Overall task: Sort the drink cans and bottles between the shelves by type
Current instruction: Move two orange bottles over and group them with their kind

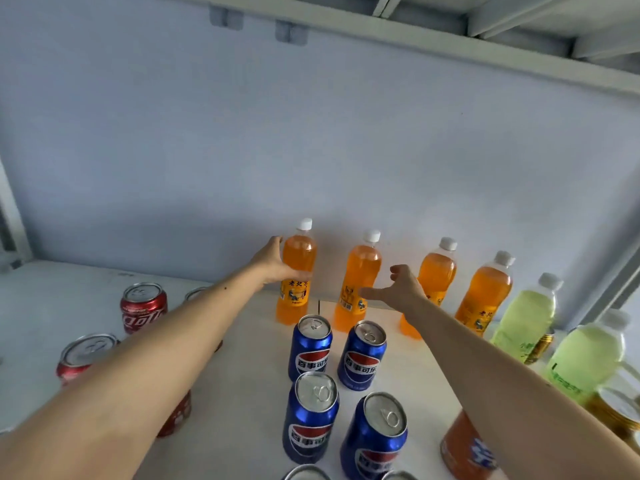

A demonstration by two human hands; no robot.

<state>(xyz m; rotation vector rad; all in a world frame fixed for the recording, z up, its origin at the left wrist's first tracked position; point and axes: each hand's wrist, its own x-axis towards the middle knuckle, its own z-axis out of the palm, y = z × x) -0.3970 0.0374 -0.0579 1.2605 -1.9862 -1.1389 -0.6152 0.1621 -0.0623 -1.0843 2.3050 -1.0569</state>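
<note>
Two bare forearms enter from the bottom corners and reach over a white shelf (249, 341) toward its back wall. Between them stand four upright blue cans (311, 415) in two rows, with two more can tops cut off by the bottom edge. Red cans (143, 306) stand on the left side of the shelf — one is partly hidden under the left forearm. An orange can (465, 448) stands at lower right, beneath the right forearm.

Along the back wall runs a row of four orange bottles with white caps, all upright. The left hand (277, 265) is wrapped around the leftmost orange bottle (296, 271) at its upper body, fingers closed on it; the bottle's base appears to rest on the shelf. The right hand (401, 289) is spread open and holds nothing — thumb pointing left, in front of the second orange bottle (360, 268), fingers curled in front of the third orange bottle (437, 271); whether it touches either cannot be told.

Right of the orange row stand two pale green bottles (526, 317), with gold cans (540, 346) beside and in front of them.
</note>
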